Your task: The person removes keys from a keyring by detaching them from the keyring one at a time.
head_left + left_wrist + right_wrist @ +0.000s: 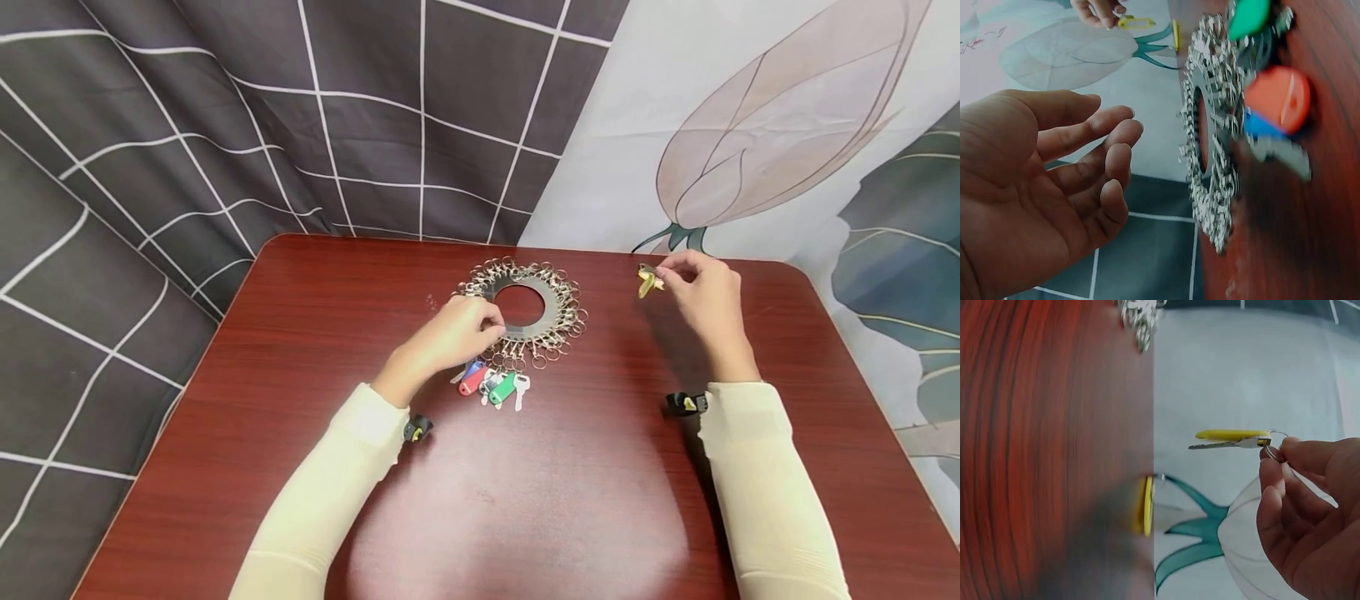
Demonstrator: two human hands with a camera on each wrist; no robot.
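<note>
A: Begin with the left hand (461,329). What's the danger there?

B: Its fingers are loosely bent and hold nothing, just above the left side of the flat metal ring (552,306) on the counter (517,500). If they dipped carelessly, they could catch the swivel clasps (536,346) round its edge and drag everything askew.

A: And the keys at its near side?

B: The blue tag (472,367), red tag (473,380) and green tag (502,388) lie bunched with silver keys (521,392). Packed that tightly, they could tangle, and the wrong key might come along with the one wanted.

A: Further right?

B: A lower yellow tag (1148,506) sits on the counter beneath a lifted one. It's blurred in the right wrist view, so I can't tell whether it carries a key. Two tags of one colour could easily be confused.

A: Then the right hand (705,304)?

B: Its fingers pinch a split ring (1272,453), with the upper yellow tag (1232,434) and its key (1229,444) hanging clear of the counter. Gripping only thin wire, they could let it twist or drop.
</note>
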